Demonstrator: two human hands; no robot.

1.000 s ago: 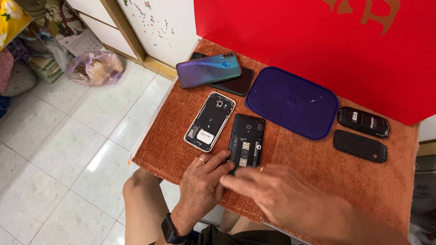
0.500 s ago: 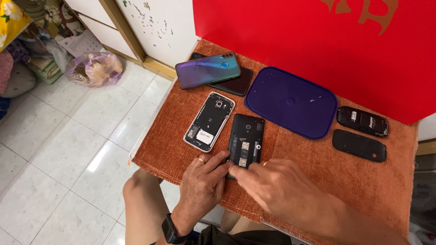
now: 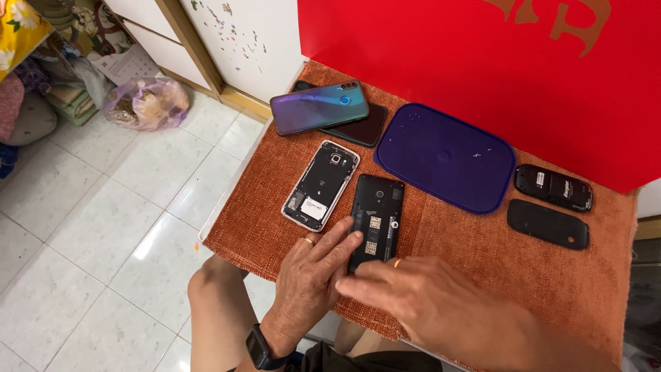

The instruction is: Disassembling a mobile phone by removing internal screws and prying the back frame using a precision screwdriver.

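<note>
White rectangular label (image 3: 317, 207) sits low inside the opened silver-framed phone (image 3: 321, 185) left of my hands. Small white label (image 3: 560, 187) on the black battery-open handset (image 3: 553, 187) far right. Red sign (image 3: 441, 62) with gold shapes stands behind the mat.

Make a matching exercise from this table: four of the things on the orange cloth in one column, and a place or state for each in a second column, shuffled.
Things:
1. black opened phone
2. silver-edged opened phone
3. purple tray
4. teal and purple phone

Places or states:
A. lies on top of a darker phone at the far left corner
B. under the fingers of the left hand
C. flat against the red board, between the phones
D. untouched, back removed, left of the black one

Pairs: 1-B, 2-D, 3-C, 4-A
</note>
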